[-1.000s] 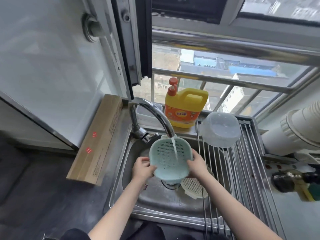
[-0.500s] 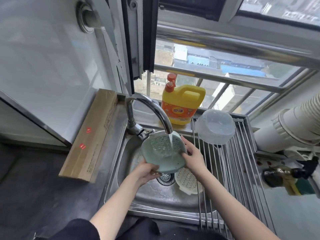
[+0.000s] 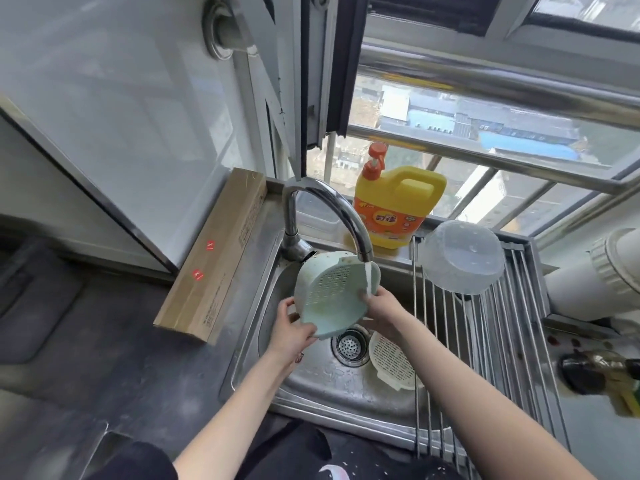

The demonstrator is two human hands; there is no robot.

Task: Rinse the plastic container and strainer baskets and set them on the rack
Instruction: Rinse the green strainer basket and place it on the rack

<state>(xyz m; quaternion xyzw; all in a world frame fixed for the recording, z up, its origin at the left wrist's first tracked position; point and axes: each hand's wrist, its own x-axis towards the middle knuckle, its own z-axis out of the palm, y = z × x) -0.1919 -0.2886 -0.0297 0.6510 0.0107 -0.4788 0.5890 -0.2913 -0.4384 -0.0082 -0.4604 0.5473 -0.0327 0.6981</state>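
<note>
A pale green strainer basket (image 3: 332, 296) is tilted under the running faucet (image 3: 341, 216), over the steel sink (image 3: 311, 386). My left hand (image 3: 292, 329) grips its lower left rim. My right hand (image 3: 382, 306) holds its right rim where the water stream falls. A white strainer basket (image 3: 393, 362) lies in the sink to the right of the drain (image 3: 349, 346). A clear plastic container (image 3: 462, 256) rests upside down at the far end of the metal rod rack (image 3: 498, 341).
A yellow detergent jug (image 3: 398, 206) stands on the sill behind the faucet. A long cardboard box (image 3: 214, 258) lies left of the sink. A white ribbed pipe (image 3: 602, 278) and a dark bottle (image 3: 595, 370) sit right of the rack.
The green basket has been turned and tilted further onto its side under the stream. My left hand slid down to its lower edge while my right hand moved up its right rim.
</note>
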